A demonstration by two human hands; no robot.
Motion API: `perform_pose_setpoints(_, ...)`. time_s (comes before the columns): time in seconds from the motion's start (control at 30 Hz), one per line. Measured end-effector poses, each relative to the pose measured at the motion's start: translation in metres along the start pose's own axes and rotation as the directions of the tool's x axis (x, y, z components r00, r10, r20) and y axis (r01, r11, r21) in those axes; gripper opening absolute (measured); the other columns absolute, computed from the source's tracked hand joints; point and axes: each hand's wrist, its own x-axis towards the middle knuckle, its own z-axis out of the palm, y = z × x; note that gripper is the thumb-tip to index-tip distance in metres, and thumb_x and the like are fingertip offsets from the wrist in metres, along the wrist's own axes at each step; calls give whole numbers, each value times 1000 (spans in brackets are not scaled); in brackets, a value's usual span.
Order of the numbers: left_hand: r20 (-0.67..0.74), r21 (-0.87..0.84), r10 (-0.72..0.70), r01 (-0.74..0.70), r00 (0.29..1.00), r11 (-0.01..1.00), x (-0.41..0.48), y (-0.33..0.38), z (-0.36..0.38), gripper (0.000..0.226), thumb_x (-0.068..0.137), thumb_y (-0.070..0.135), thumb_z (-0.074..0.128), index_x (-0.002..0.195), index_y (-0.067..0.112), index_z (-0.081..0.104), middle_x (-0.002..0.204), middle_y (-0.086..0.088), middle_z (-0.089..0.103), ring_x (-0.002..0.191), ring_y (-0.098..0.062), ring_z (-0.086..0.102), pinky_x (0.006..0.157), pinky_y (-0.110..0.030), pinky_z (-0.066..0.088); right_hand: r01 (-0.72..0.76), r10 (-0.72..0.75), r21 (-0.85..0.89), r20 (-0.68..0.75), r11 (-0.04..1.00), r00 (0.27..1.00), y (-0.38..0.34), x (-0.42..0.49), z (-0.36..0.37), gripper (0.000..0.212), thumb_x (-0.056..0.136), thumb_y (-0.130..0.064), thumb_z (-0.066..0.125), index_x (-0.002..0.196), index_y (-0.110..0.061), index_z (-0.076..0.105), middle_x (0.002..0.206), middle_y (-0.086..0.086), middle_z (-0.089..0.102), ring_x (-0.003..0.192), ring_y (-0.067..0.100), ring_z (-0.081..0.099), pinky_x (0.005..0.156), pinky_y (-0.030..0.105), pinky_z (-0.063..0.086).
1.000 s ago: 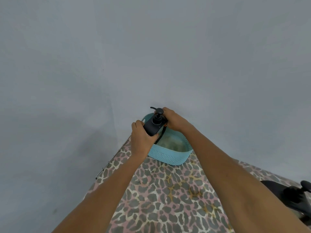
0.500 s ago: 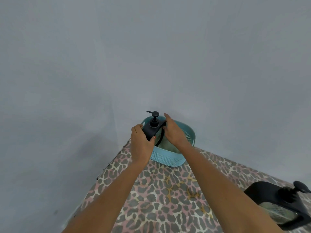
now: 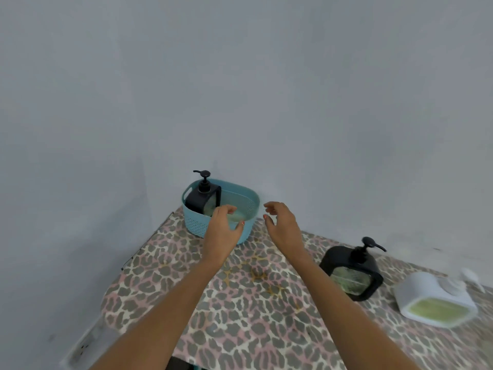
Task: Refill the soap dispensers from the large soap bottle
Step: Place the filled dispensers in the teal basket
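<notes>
A black soap dispenser (image 3: 203, 199) with a pump top stands upright in the left end of a teal basket (image 3: 246, 209) at the table's far corner. My left hand (image 3: 222, 231) hovers in front of the basket, fingers loosely curled, holding nothing. My right hand (image 3: 280, 222) floats to the right of the basket, also loose and holding nothing. A second black dispenser (image 3: 353, 271) with green soap stands on the table at the right. Further right, a white dispenser (image 3: 434, 300) with green soap is blurred.
The table wears a leopard-print cloth (image 3: 240, 303). Grey walls (image 3: 240, 89) meet in a corner right behind the basket. The table's left edge (image 3: 138, 252) runs close to the left wall.
Both hands have let go of the black dispenser, which now stands in the basket, and have drawn back towards me. The view has shifted, bringing the two dispensers at the right into sight.
</notes>
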Motion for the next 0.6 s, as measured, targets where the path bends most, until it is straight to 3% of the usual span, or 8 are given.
perform_pose_setpoints(0.13,102,-34,26,-22,994,999,-19,14,20,37,84,16,64,118,8,51,117,-7,55,111,-19,51,87,-20,35,16,-17,-39,-12,999,1000,17,-38,-37,25,93,-8,50,118,-3,54,117,9,59,108,17,54,84,9,33)
perform_pose_setpoints(0.3,234,-68,74,-60,969,996,-41,36,52,45,81,17,67,121,9,49,117,-6,55,111,-18,51,89,-18,34,-60,57,-53,-64,997,996,42,-78,-84,22,94,-12,50,113,-6,58,111,6,62,98,12,56,85,19,44)
perform_pose_setpoints(0.47,348,-87,129,-105,929,991,-57,60,85,49,82,19,66,126,11,46,121,-6,53,115,-17,49,90,-17,32,-188,172,-68,-188,980,967,72,-105,-118,17,92,-10,53,104,-6,63,103,7,66,93,18,62,78,19,45)
perform_pose_setpoints(0.6,479,-84,135,-108,867,991,-62,74,111,58,82,17,65,133,11,38,133,-10,46,124,-20,43,101,-25,34,-282,276,19,-282,959,919,96,-116,-136,16,89,-7,56,103,-5,63,103,8,64,98,22,61,79,24,45)
